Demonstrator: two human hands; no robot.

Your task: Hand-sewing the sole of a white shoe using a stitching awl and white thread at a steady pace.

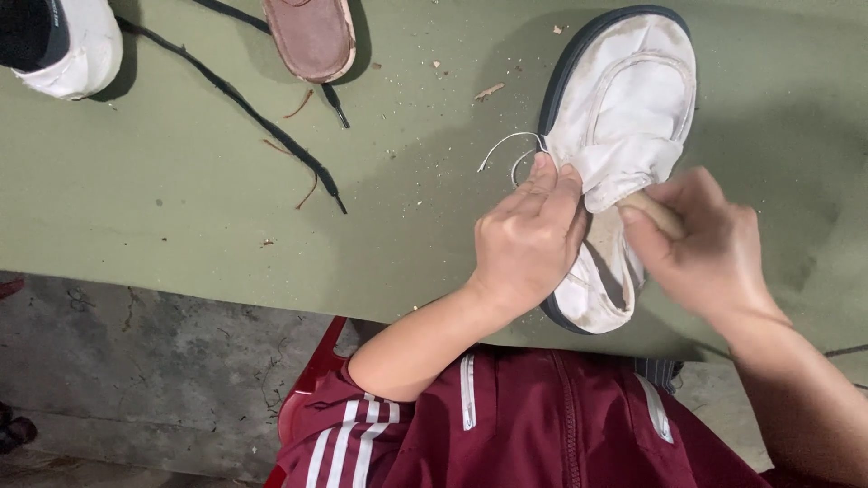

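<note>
While the white shoe [624, 117] lay sole-side down on the green table [181, 208], near its front edge and right of centre, both hands were on it. Left hand [529, 239] was closed, fingers pinched on the shoe's left rim where a loop of white thread [506, 149] came out. Right hand [710, 244] was closed round a light wooden handle [655, 212] pushed in at the shoe's opening; the tool's tip was hidden, so what kind it was could not be told.

Progress, as a judgement: stitching on this shoe looked mid-way. Thread was already through the rim on the left side and hung loose in a loop, not pulled tight. How much of the rim was sewn could not be read; the hands covered the middle and heel part. The toe end looked untouched by thread.

Counts: one white shoe in hand. One more white shoe [63, 45] at the top left corner, cut by the frame. One brown sole or shoe [312, 36] at the top, also cut. One black lace [244, 104] running across the table, a second black lace end [334, 104] by the brown piece. One thread, one handle. Small scraps and crumbs were scattered on the table, too many to count. A red stool edge [312, 370] showed below the table.
</note>
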